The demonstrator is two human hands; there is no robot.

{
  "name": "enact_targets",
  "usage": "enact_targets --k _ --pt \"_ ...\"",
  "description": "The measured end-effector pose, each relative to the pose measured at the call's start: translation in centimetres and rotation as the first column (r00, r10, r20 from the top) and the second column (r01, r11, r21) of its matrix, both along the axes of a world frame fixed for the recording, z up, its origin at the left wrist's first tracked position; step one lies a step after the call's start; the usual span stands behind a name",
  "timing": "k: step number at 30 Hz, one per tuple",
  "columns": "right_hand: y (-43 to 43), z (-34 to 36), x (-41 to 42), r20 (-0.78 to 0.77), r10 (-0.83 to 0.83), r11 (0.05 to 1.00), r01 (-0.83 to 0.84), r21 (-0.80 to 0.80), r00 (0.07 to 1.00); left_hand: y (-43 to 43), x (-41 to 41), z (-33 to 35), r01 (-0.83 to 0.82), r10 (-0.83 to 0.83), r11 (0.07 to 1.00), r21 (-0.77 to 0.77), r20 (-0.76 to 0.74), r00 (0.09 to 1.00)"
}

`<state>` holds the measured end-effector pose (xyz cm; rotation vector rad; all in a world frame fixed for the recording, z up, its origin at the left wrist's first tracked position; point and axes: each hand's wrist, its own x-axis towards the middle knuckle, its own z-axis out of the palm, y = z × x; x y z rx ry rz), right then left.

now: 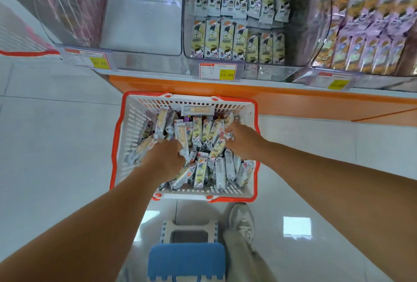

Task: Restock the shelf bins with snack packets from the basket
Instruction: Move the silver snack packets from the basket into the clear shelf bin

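The basket stood on the floor just below the shelf, packed with snack packets, most standing on end and some lying crosswise. Both arms reached down into it. The left grip was curled round a small bundle of packets at the near-left of the heap. The right grip had its fingertips buried among the packets on the far-right side, and whether it held any could not be told.

The pale green packets in the basket looked like those in the middle bin, which was stocked in two rows. The left bin was bare except for purple packets at its far end.

To do the step well, each grip should have gathered packets of one kind, all facing the same way, and only as many as could be held flat without creasing. Loose crosswise packets would have snagged on the lift, so a straight pull upward seemed wiser than a drag across the heap. A blue stool sat near the person's shoe.
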<state>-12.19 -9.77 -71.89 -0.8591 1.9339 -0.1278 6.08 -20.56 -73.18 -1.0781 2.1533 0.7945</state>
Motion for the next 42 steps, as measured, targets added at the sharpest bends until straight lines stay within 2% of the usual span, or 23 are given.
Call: enact_targets --k 4,9,12,15,19,21,25,28,30,34,38,42 --pt "0.1 -2.1 -0.1 0.032 -0.004 1.000 0.003 0.028 0.999 0.1 -0.4 -2.4 0.001 -0.001 1.000 0.016 0.029 1.000" --pt "-0.6 -6.6 0.8 0.014 -0.123 0.992 0.123 0.016 0.992 -0.7 -0.4 -7.0 -0.019 0.019 1.000 0.017 0.010 1.000" --pt "-1.9 -9.8 1.2 -0.054 -0.180 0.984 0.180 -0.008 0.982 -1.7 -0.7 -9.7 0.030 -0.033 0.999 -0.046 -0.052 0.998" --pt "-3.6 -13.0 1.1 -0.174 -0.172 0.985 0.173 -0.010 0.969 -2.7 -1.6 -11.7 0.135 -0.155 0.980 -0.145 -0.135 0.979" --pt "-5.0 -15.5 1.0 -0.309 -0.069 0.995 0.088 0.045 0.949 -3.7 -3.8 -14.1 0.262 -0.328 0.914 -0.308 -0.188 0.926" --pt "-5.2 -16.2 1.2 -0.383 0.003 0.998 0.018 0.052 0.924 -3.9 -5.1 -15.3 0.301 -0.369 0.895 -0.329 -0.168 0.914" --pt "-4.6 -16.7 1.4 -0.437 0.014 1.000 -0.002 0.028 0.900 -3.7 -6.9 -17.1 0.189 -0.208 0.949 -0.251 -0.050 0.977" --pt "-3.7 -16.6 1.3 -0.409 -0.038 0.999 0.021 -0.046 0.912 -3.6 -7.7 -17.8 0.163 -0.149 0.960 -0.228 0.077 0.986" --pt "-3.3 -16.4 1.3 -0.349 -0.116 0.990 0.079 -0.118 0.930 -3.6 -8.3 -17.9 0.129 -0.112 0.961 -0.244 0.080 0.990" --pt "-2.7 -15.3 1.0 -0.138 -0.392 0.901 0.350 -0.254 0.910 -3.3 -8.5 -17.3 0.023 -0.021 0.961 -0.275 0.010 1.000" --pt "-2.4 -13.3 0.6 -0.054 -0.453 0.850 0.412 -0.327 0.890 -2.8 -7.9 -15.5 -0.127 0.086 0.957 -0.262 -0.163 0.983" --pt "-2.3 -9.9 0.4 0.002 -0.510 0.804 0.477 -0.355 0.860 -2.6 -7.9 -11.0 -0.330 0.306 0.944 0.010 -0.405 0.862"
